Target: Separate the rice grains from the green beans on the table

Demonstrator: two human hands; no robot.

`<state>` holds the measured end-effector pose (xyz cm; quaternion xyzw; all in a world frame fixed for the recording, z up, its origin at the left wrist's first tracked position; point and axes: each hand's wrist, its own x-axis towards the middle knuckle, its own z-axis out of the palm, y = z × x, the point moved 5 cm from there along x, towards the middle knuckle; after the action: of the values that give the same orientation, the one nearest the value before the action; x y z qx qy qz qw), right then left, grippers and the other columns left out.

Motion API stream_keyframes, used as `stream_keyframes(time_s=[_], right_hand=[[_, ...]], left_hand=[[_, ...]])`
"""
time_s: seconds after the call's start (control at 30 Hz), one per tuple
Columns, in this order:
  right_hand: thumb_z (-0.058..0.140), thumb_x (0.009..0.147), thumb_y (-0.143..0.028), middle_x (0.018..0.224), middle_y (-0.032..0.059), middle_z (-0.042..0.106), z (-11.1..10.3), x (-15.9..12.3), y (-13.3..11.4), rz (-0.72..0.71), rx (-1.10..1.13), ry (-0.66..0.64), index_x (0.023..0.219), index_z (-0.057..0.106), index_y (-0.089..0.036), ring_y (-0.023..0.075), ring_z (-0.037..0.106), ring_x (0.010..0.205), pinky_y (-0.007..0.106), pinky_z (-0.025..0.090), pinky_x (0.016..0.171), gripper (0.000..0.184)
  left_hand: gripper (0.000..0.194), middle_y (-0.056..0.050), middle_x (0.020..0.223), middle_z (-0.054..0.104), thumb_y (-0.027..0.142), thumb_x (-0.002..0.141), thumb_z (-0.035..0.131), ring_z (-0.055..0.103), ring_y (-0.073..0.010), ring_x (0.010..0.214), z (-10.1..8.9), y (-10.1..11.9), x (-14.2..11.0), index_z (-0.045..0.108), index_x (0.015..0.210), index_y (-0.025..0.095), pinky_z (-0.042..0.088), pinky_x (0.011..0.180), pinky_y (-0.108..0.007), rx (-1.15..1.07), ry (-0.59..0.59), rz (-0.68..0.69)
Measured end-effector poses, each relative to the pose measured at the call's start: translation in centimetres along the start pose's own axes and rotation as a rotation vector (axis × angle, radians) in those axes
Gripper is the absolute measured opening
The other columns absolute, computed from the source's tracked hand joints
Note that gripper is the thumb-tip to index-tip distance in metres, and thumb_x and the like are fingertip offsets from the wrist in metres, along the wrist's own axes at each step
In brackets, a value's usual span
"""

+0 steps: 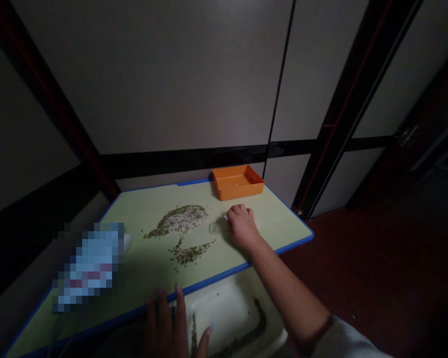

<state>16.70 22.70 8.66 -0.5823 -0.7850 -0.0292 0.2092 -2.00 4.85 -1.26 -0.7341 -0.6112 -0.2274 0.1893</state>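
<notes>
My right hand (242, 226) is closed and rests low over the right part of the pale green tabletop (149, 199). A clear, curved object (214, 227) shows at its fingers; its kind is hard to make out. To the left of that hand lies a loose heap (182, 219) of small white and green grains. Nearer the front is a smaller, mostly green patch of grains (190, 252). My left hand (168, 323) is at the table's front edge with its fingers spread, partly cut off by the frame and dim. It appears to hold nothing.
An orange open box (239, 191) stands at the table's back right. Below the front edge is a white tray (231, 308) with dark green grains along its sides. A blurred-out blue packet (91, 268) lies at the left. Wall panels (179, 89) rise close behind.
</notes>
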Motion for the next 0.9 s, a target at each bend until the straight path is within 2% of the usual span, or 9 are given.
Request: stream_keyframes(time_s=[0.3,0.37,0.5,0.6,0.7,0.9], right_hand=[[0.038,0.096,-0.022,0.107,0.0148,0.063,-0.7,-0.2,1.3,0.231,0.017,0.047,0.097,0.066,-0.013,0.0262,0.047,0.107,0.041,0.032,0.088,0.03],[0.039,0.096,-0.022,0.106,0.014,0.063,-0.6,-0.1,1.3,0.221,0.067,0.043,0.096,0.067,-0.014,0.0252,0.047,0.106,0.038,0.033,0.086,0.029],[0.039,0.096,-0.023,0.104,0.0111,0.064,-0.5,-0.2,0.6,0.107,0.163,0.017,0.092,0.067,-0.014,0.0227,0.048,0.105,0.036,0.034,0.084,0.029],[0.04,0.096,-0.023,0.102,0.0107,0.064,-0.3,-0.3,0.1,0.043,0.177,-0.023,0.091,0.067,-0.014,0.0222,0.048,0.105,0.036,0.033,0.084,0.029],[0.039,0.096,-0.023,0.103,0.0118,0.065,-0.3,-0.3,-0.1,0.044,0.163,-0.047,0.092,0.068,-0.013,0.0224,0.049,0.105,0.036,0.034,0.084,0.03],[0.038,0.096,-0.025,0.102,0.0132,0.065,-0.3,-0.2,0.3,0.1,0.09,-0.029,0.092,0.069,-0.013,0.0242,0.05,0.104,0.037,0.034,0.083,0.033]], left_hand=[[0.084,-0.028,0.159,0.005,0.044,0.083,0.048,0.002,-0.0425,0.148,0.0,-0.1,-0.2,0.012,0.15,0.01,0.036,0.106,-0.061,0.035,-0.048,-0.009],[0.08,-0.028,0.158,0.008,0.044,0.084,0.046,0.002,-0.0413,0.148,-0.2,0.1,-0.1,0.017,0.149,0.009,0.034,0.108,-0.062,0.032,-0.049,-0.031],[0.073,-0.029,0.156,0.014,0.042,0.085,0.044,0.001,-0.0385,0.149,-0.7,0.4,0.2,0.024,0.146,0.007,0.027,0.113,-0.06,-0.003,-0.075,-0.098],[0.074,-0.029,0.156,0.016,0.043,0.084,0.045,0.002,-0.0387,0.149,-1.0,0.6,0.5,0.026,0.145,0.006,0.027,0.113,-0.059,-0.033,-0.097,-0.121],[0.074,-0.026,0.157,0.017,0.043,0.083,0.045,0.002,-0.0373,0.149,-0.9,0.4,0.5,0.027,0.145,0.008,0.028,0.113,-0.059,-0.04,-0.119,-0.17],[0.074,-0.027,0.158,0.01,0.044,0.084,0.044,-0.001,-0.0381,0.149,-0.6,0.3,0.3,0.03,0.144,0.004,0.024,0.114,-0.058,-0.004,-0.071,-0.072]])
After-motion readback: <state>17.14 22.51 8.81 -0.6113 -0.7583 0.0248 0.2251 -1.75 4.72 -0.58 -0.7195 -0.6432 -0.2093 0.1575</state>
